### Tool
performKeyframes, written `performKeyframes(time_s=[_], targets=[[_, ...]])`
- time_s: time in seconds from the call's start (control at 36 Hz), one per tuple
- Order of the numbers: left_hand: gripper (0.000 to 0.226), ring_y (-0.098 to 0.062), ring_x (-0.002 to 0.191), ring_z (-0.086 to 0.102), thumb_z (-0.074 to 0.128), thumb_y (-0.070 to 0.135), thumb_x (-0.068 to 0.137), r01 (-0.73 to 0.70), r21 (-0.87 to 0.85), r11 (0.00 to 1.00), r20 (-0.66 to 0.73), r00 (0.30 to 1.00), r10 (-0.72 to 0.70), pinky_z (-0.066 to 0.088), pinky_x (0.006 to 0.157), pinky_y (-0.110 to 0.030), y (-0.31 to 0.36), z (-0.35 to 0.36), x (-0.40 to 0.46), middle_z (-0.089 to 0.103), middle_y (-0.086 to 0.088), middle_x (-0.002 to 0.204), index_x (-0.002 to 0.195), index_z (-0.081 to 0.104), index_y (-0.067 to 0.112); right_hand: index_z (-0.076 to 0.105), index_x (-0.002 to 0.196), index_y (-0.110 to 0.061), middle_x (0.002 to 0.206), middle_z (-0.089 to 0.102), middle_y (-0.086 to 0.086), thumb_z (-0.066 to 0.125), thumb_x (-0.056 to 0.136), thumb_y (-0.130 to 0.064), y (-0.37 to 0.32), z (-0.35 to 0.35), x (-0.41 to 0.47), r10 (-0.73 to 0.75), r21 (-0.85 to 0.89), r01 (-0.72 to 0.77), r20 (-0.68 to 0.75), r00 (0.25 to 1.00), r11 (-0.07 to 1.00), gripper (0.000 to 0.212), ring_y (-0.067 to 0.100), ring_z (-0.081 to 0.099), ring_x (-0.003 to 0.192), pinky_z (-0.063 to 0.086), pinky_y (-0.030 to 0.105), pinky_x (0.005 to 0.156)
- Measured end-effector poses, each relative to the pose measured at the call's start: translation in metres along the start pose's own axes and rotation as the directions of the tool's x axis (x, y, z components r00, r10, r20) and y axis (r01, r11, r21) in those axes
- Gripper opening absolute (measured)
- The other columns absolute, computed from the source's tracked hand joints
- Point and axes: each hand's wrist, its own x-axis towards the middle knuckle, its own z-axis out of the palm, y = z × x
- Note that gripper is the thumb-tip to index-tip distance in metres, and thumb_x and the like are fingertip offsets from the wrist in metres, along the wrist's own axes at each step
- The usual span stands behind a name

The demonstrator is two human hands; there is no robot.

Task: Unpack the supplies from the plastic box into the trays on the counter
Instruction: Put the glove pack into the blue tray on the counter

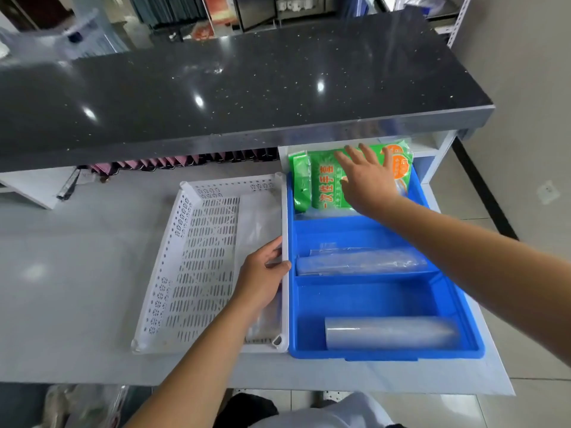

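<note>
The right hand (366,180) lies flat with fingers straight and spread on the large green packet (327,186), which stands in the far compartment of the blue tray (386,355). Just left of that hand, a narrower green packet (301,183) leans in the same compartment. Nearer the person than the hand, the middle compartment holds a clear plastic sleeve (358,262) lying crosswise, and the nearest compartment holds a second clear roll (389,333) (what is inside either, I cannot tell). The left hand (262,281) grips the right rim of the white perforated tray (173,273), thumb over the edge where it touches the blue tray. Under and beyond that hand, clear plastic bags (258,220) lie along the tray's right side. Both trays rest on the grey surface (77,288), below a black speckled countertop (231,88).
</note>
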Motion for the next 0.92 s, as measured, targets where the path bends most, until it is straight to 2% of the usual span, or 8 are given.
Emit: performKeyframes(time_s=[0.06,0.17,0.22,0.42,0.61,0.72,0.83,0.92], targets=[[0.057,0.006,0.099,0.066,0.063,0.005,0.092,0.009,-0.01,1.0,-0.001,1.0,-0.009,0.055,0.083,-0.017,0.0,0.0,-0.001,0.065,0.035,0.101,0.141,0.052,0.032,0.028,0.151,-0.029,0.163,0.022,0.004,0.05,0.094,-0.04,-0.002,0.017,-0.011,0.02,0.047,-0.022,0.029,0.999,0.999,0.062,0.03,0.011,0.151,0.002,0.067,0.114],[0.058,-0.003,0.106,0.066,0.064,0.005,0.092,0.026,-0.029,0.999,-0.003,1.0,-0.026,0.057,0.093,-0.035,0.002,0.001,-0.001,0.067,0.018,0.119,0.142,0.051,0.031,0.008,0.154,-0.042,0.166,-0.002,-0.002,0.025,0.091,-0.069,0.0,0.044,-0.019,0.035,0.061,-0.04,0.08,0.996,0.997,0.07,0.027,-0.012,0.151,-0.006,0.068,0.113],[0.058,-0.009,0.112,0.065,0.064,0.007,0.093,0.044,-0.021,0.999,-0.007,0.999,-0.044,0.055,0.096,-0.04,0.002,0.0,0.0,0.065,0.009,0.128,0.143,0.051,0.033,0.002,0.153,-0.045,0.166,-0.007,-0.002,0.019,0.089,-0.072,0.002,0.05,-0.017,0.012,0.065,-0.017,0.077,0.997,0.998,0.071,0.028,-0.017,0.15,-0.004,0.07,0.112],[0.057,-0.014,0.116,0.063,0.063,0.009,0.094,0.043,-0.027,0.999,0.004,0.999,-0.043,0.056,0.095,-0.044,-0.002,-0.001,0.002,0.064,0.006,0.13,0.141,0.052,0.039,0.007,0.153,-0.045,0.166,-0.005,-0.004,0.018,0.089,-0.075,0.009,0.052,-0.016,-0.08,0.104,0.072,0.081,0.993,0.992,0.072,0.031,-0.02,0.149,-0.005,0.071,0.112],[0.052,-0.011,0.105,0.067,0.065,0.01,0.092,0.046,-0.029,0.999,0.014,0.999,-0.046,0.06,0.087,-0.035,0.003,-0.005,-0.003,0.066,0.007,0.12,0.14,0.055,0.029,0.027,0.152,-0.033,0.164,0.017,-0.001,0.035,0.091,-0.067,-0.007,0.022,-0.034,-0.096,0.268,0.069,0.09,0.991,0.961,0.07,0.023,0.001,0.152,0.006,0.061,0.117],[0.04,-0.012,0.098,0.068,0.07,0.021,0.089,0.028,-0.04,0.999,-0.025,0.999,-0.029,0.06,0.085,-0.039,0.006,-0.026,-0.012,0.069,0.003,0.119,0.128,0.062,0.026,0.043,0.146,-0.027,0.16,0.031,0.0,0.055,0.09,-0.056,-0.046,-0.009,-0.063,-0.071,0.446,0.008,0.124,0.99,0.895,0.064,0.022,0.017,0.15,0.02,0.055,0.117],[0.05,-0.004,0.114,0.057,0.07,0.037,0.088,-0.106,0.117,0.987,-0.007,0.994,0.108,0.046,0.088,-0.021,-0.001,-0.072,-0.047,0.058,0.014,0.13,0.135,0.054,0.038,0.053,0.139,-0.022,0.152,0.044,0.006,0.063,0.09,-0.045,-0.107,-0.046,-0.106,-0.088,0.559,-0.004,0.138,0.987,0.829,0.055,0.022,0.034,0.143,0.029,0.043,0.116],[0.064,0.004,0.124,0.039,0.069,0.048,0.085,-0.184,0.242,0.953,-0.004,0.982,0.191,0.039,0.098,-0.021,-0.025,-0.119,-0.094,0.038,0.026,0.141,0.142,0.04,0.047,0.057,0.134,-0.026,0.148,0.048,0.0,0.065,0.089,-0.043,-0.167,-0.067,-0.146,-0.124,0.615,0.0,0.158,0.98,0.788,0.049,0.016,0.04,0.139,0.031,0.034,0.113]])
